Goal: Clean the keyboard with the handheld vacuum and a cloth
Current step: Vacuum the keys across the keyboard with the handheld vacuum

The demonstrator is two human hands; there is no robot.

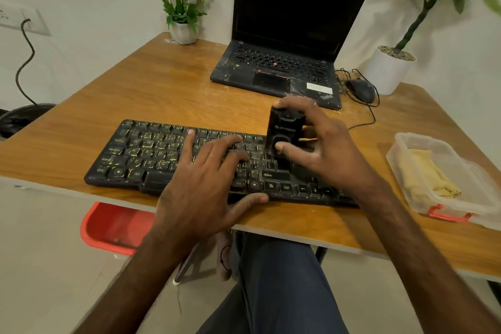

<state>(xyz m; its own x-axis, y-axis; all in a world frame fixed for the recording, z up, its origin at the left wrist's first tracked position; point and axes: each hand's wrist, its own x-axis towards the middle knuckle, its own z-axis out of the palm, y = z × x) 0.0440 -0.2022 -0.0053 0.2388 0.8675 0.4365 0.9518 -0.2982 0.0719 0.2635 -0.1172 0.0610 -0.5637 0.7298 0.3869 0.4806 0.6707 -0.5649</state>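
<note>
Head view: you are mid-vacuum on the keyboard, with the cloth step not yet begun.

Your right hand has its fingers and thumb curled round the handheld vacuum, held upright over the right-hand keys. Your left hand lies spread and flat on the middle keys, thumb at the front edge, steadying the board on the table. Yellowish specks show across the left keys, so I judge most of the vacuuming remains. The cloth sits in its plastic box at your right. The nozzle is hidden by your hand, so contact with the keys is unclear, and your forearm covers the board's right end.
</note>
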